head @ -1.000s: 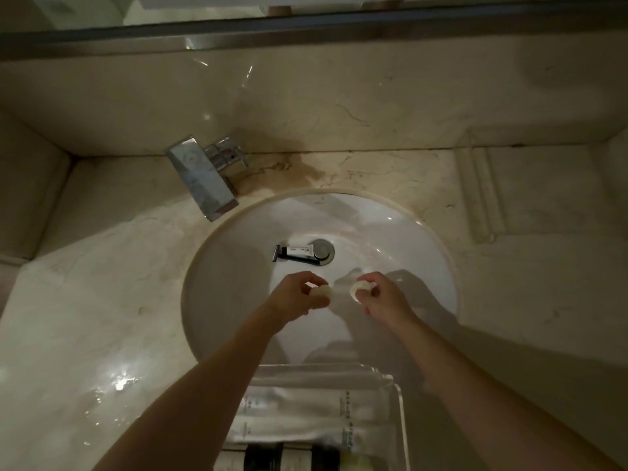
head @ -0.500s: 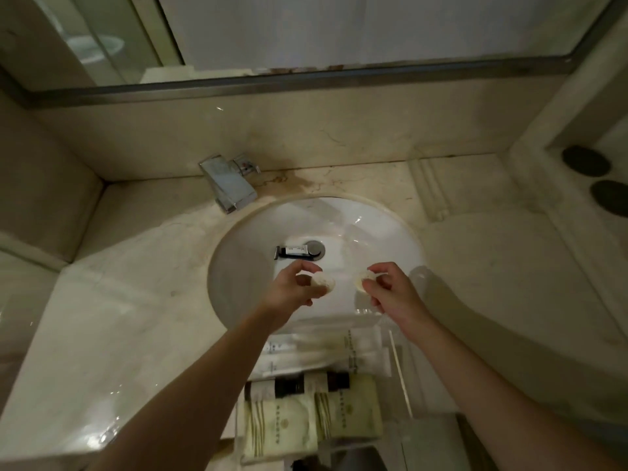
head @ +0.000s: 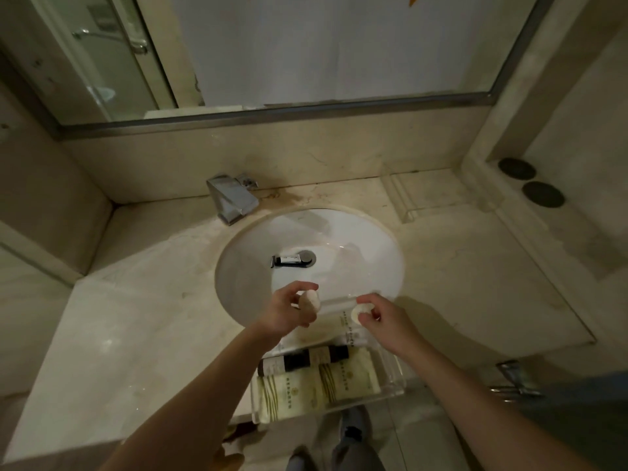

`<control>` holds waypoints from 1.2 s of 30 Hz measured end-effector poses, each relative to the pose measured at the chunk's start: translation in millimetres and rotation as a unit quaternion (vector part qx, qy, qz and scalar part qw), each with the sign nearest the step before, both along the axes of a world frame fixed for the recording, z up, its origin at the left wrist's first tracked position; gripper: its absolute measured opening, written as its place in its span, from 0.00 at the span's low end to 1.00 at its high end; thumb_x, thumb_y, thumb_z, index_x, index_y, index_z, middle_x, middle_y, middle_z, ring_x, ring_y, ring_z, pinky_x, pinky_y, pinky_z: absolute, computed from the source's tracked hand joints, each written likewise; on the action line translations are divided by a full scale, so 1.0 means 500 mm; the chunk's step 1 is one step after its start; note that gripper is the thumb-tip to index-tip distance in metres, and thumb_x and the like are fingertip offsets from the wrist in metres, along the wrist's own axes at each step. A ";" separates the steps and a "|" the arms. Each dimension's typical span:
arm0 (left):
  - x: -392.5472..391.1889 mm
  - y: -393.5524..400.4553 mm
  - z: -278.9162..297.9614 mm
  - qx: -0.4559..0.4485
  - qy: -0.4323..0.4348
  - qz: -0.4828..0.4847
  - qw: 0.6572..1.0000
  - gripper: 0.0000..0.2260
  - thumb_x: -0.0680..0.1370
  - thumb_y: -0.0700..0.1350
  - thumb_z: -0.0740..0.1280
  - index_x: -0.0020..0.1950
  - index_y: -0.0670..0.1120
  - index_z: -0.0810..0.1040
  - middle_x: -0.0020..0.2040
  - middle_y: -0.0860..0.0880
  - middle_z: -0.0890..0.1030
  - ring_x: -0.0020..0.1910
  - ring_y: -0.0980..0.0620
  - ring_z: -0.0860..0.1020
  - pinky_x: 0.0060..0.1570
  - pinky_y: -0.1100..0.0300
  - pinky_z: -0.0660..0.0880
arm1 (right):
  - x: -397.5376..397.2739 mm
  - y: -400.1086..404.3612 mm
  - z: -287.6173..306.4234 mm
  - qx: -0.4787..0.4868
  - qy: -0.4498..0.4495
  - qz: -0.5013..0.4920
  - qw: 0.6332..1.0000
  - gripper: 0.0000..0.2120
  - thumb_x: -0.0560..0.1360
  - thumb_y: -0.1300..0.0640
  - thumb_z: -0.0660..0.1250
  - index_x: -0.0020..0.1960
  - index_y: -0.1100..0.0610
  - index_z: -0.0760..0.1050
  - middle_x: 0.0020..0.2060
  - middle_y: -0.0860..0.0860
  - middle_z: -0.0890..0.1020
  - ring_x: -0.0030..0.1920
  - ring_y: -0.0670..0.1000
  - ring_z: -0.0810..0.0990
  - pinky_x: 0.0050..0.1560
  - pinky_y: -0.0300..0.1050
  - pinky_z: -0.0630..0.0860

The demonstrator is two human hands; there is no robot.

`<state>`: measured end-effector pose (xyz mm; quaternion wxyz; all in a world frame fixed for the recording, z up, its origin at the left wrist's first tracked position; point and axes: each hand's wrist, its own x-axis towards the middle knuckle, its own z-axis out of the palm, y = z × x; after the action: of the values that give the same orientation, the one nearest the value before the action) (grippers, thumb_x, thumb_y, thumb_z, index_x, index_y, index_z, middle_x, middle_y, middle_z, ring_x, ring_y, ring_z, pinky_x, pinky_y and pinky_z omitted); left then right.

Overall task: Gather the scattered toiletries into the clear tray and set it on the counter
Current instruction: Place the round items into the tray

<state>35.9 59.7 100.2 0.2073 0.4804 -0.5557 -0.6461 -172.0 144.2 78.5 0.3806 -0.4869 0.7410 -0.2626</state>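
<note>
The counter point(head: 136, 334) is beige marble with thin brown veins and a brown stain near the silver chrome faucet point(head: 231, 198). The sink point(head: 356, 239) is white, and in it lies a small tube point(head: 289, 260) which is black with a white label. The clear tray point(head: 394, 375) at lower centre holds pale yellow-green packets point(head: 316, 382) with olive stripes, and dark brown bottles point(head: 299, 360) with cream labels. Each hand pinches a round off-white soap: left point(head: 311, 299), right point(head: 362, 311). At upper right of the frame are two dark grey discs point(head: 530, 181).
</note>
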 end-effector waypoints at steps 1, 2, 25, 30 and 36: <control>0.002 0.004 -0.001 -0.013 -0.018 -0.009 1.000 0.21 0.70 0.27 0.69 0.55 0.49 0.77 0.45 0.44 0.77 0.38 0.50 0.77 0.33 0.61 0.77 | 0.005 0.000 0.000 0.003 0.019 0.004 1.000 0.11 0.76 0.54 0.65 0.58 0.46 0.73 0.43 0.48 0.79 0.43 0.48 0.79 0.46 0.46 0.78; 0.003 0.007 -0.003 -0.024 -0.037 -0.018 0.999 0.21 0.70 0.28 0.70 0.56 0.50 0.77 0.44 0.45 0.77 0.37 0.51 0.77 0.33 0.62 0.77 | 0.011 -0.002 0.000 0.006 0.041 0.008 0.999 0.10 0.76 0.53 0.65 0.57 0.47 0.73 0.43 0.48 0.79 0.43 0.49 0.79 0.45 0.46 0.79; 0.040 0.036 -0.032 -0.269 -0.333 -0.123 0.895 0.23 0.73 0.48 0.70 0.67 0.53 0.72 0.59 0.53 0.75 0.53 0.51 0.76 0.54 0.59 0.73 | 0.093 -0.038 -0.001 0.004 0.091 0.045 0.995 0.09 0.76 0.50 0.64 0.55 0.46 0.73 0.49 0.50 0.83 0.45 0.52 0.81 0.48 0.50 0.80; 0.041 0.049 -0.041 -0.302 -0.349 -0.116 0.879 0.21 0.73 0.50 0.70 0.66 0.53 0.73 0.60 0.53 0.74 0.56 0.51 0.75 0.56 0.59 0.71 | 0.110 -0.041 -0.011 -0.001 0.134 0.068 0.989 0.06 0.76 0.48 0.62 0.52 0.46 0.71 0.44 0.47 0.81 0.40 0.49 0.80 0.44 0.51 0.80; 0.013 0.055 -0.045 -0.291 -0.330 -0.110 0.891 0.21 0.74 0.49 0.68 0.67 0.53 0.73 0.59 0.53 0.73 0.57 0.52 0.74 0.53 0.62 0.71 | 0.092 -0.034 -0.010 -0.013 0.180 0.058 0.982 0.11 0.76 0.48 0.64 0.57 0.48 0.71 0.50 0.46 0.78 0.44 0.47 0.77 0.44 0.44 0.76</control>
<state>42.6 87.1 77.6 0.0700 0.5198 -0.8044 -0.2790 -125.8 127.0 73.3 0.2497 -0.5730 0.7645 -0.1579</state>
